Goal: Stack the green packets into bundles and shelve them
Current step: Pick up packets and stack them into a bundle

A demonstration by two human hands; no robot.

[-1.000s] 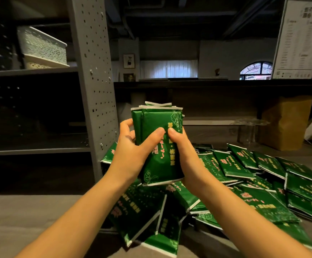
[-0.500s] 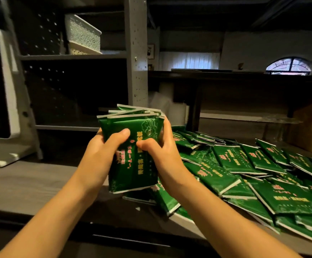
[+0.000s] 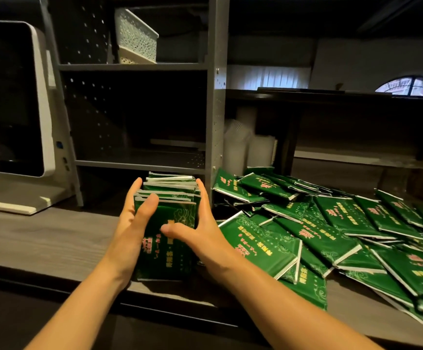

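A bundle of green packets [image 3: 177, 213] stands upright at the mouth of the bottom bay of the grey metal shelf unit [image 3: 215, 122], its lower edge near the counter. My left hand [image 3: 132, 223] grips its left side, thumb across the front. On the right side, my right hand [image 3: 203, 231] holds it with its thumb on the front too. A heap of loose green packets [image 3: 331, 231] lies spread over the counter to the right.
The grey wooden counter [image 3: 41, 238] runs left to right. A white machine with a dark screen [image 3: 41, 109] stands at the left. A white lattice basket [image 3: 134, 39] sits on the upper shelf. Stacked clear cups [image 3: 238, 147] stand right of the shelf post.
Both hands have carried the bundle forward, left and down from in front of me to the bottom bay of the shelf unit. The view has turned left toward the shelves.
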